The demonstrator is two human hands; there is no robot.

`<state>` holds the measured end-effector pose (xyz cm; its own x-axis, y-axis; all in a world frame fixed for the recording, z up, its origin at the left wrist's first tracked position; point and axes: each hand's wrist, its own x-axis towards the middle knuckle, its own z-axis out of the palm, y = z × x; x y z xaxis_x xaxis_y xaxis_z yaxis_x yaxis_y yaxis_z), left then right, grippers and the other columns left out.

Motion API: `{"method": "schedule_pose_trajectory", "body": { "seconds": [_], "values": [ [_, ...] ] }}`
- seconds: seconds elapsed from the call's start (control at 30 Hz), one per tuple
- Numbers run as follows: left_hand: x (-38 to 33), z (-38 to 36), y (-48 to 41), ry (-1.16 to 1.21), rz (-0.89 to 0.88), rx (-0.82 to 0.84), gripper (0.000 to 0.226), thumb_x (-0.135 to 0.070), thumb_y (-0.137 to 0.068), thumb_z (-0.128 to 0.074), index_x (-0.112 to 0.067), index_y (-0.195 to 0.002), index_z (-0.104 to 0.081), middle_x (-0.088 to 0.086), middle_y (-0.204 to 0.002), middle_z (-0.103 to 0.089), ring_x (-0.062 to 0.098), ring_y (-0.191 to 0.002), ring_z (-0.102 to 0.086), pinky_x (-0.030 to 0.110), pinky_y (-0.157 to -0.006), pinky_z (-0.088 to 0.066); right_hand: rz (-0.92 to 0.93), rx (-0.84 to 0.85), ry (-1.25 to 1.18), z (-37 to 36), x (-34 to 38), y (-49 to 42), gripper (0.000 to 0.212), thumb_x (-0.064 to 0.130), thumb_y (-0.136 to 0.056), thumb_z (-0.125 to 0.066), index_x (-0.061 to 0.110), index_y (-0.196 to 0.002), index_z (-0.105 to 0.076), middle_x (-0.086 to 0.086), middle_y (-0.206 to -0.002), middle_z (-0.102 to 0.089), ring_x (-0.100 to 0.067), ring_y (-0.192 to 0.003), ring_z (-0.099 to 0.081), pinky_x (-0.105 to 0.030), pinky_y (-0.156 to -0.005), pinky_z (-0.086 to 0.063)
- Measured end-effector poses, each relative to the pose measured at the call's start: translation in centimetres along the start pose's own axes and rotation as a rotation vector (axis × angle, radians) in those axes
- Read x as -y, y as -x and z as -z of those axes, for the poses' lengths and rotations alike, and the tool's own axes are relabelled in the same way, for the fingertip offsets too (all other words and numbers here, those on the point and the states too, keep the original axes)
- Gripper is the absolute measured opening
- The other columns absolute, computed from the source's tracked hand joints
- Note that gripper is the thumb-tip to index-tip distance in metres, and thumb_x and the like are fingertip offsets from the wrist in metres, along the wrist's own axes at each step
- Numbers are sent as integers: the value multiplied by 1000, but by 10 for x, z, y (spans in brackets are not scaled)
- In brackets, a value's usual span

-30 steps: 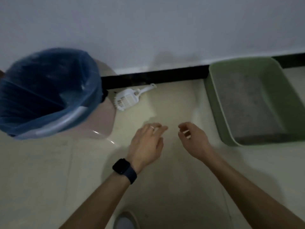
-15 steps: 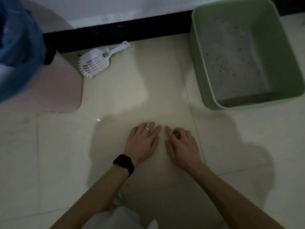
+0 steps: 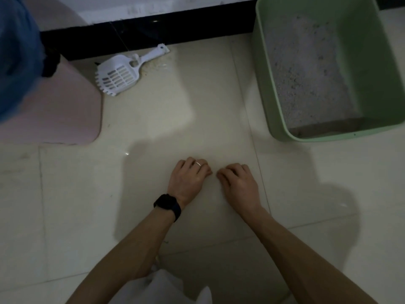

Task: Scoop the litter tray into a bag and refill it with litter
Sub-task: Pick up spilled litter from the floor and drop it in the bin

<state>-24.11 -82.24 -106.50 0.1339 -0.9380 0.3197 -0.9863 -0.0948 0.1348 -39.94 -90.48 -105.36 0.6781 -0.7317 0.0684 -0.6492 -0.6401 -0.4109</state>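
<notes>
1. The left hand (image 3: 190,179) and right hand (image 3: 239,183) rest side by side on the near floor tiles (image 3: 153,128), fingers curled under, holding nothing.
2. A white slotted litter scoop (image 3: 118,76) lies far left by the black skirting (image 3: 197,29), beside a pink bin (image 3: 65,110) lined with a blue bag (image 3: 17,51).
3. A green litter tray (image 3: 265,84) sits far right, holding grey litter (image 3: 306,73).
4. The scoop looks like light, stiff plastic; its thin handle (image 3: 153,54), pointing right, seems the place to grip.

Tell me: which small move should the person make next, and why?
Probably reach the left hand to the scoop and grip its handle. It and the right hand rest curled on the floor, holding nothing; the scoop lies untouched by the bin, and the tray holds litter.
</notes>
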Motion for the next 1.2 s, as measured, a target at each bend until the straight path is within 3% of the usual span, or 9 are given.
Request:
{"method": "schedule_pose_trajectory", "body": {
  "seconds": [0.13,0.27,0.37,0.6,0.8,0.97,1.03,1.1,1.2],
  "values": [
    [2,4,-1,-16,18,76,22,-27,-98,-59,-12,-81,-62,7,-88,-64,26,-77,-55,37,-64,-42,-64,111,82,-4,11,0,19,23,-95,-51,9,-86,-60,-9,-84,-55,-29,-75,-54,-38,-61,-45],
    [23,42,-6,189,312,188,39,-44,-100,-40,-16,-86,-63,2,-88,-63,25,-74,-59,38,-62,-47,-294,213,-255,18,12,-19,20,26,-100,-48,10,-94,-59,-9,-96,-57,-27,-92,-53,-35,-81,-42],
    [47,90,-17,287,448,129,34,-47,-100,-41,-22,-92,-63,-7,-90,-66,19,-73,-64,36,-61,-51,-342,187,-385,43,20,-50,19,29,-100,-48,13,-96,-56,-7,-96,-58,-21,-86,-53,-27,-73,-34],
    [88,226,-87,400,474,-153,12,-34,-100,-55,-23,-96,-59,-17,-76,-65,-1,-68,-60,10,-60,-42,-192,117,-681,121,119,-145,19,36,-101,-45,19,-98,-53,8,-81,-61,-1,-69,-63,-16,-61,-44],
    [139,330,-115,174,501,-391,28,-43,-103,-46,-20,-89,-56,-8,-71,-62,9,-63,-56,27,-61,-43,201,91,-721,169,239,-205,10,27,-100,-48,21,-92,-51,9,-78,-61,-10,-72,-60,-26,-66,-46],
    [225,353,-93,-216,692,-113,34,-47,-101,-40,-21,-79,-47,0,-68,-59,26,-60,-56,40,-52,-47,565,121,-527,160,318,-248,9,13,-94,-50,10,-99,-56,-4,-89,-62,-24,-81,-56,-41,-76,-46],
    [248,353,-79,-290,783,192,22,-42,-96,-50,-22,-103,-54,9,-96,-65,31,-80,-61,46,-66,-54,674,280,-289,151,333,-260,28,16,-92,-50,18,-119,-58,-5,-116,-60,-26,-106,-52,-39,-96,-43],
    [255,353,-71,-261,844,423,48,-47,-91,-55,-27,-134,-46,10,-125,-58,33,-105,-58,48,-83,-53,683,357,-153,145,333,-268,40,27,-94,-51,28,-134,-53,-2,-141,-47,-25,-128,-40,-34,-111,-30],
    [239,344,-74,-240,775,278,45,-47,-93,-50,-31,-135,-50,5,-130,-58,29,-111,-57,46,-86,-52,659,248,-345,143,310,-264,37,28,-92,-56,21,-128,-62,-5,-131,-58,-24,-121,-52,-38,-107,-39]
  ]
}}
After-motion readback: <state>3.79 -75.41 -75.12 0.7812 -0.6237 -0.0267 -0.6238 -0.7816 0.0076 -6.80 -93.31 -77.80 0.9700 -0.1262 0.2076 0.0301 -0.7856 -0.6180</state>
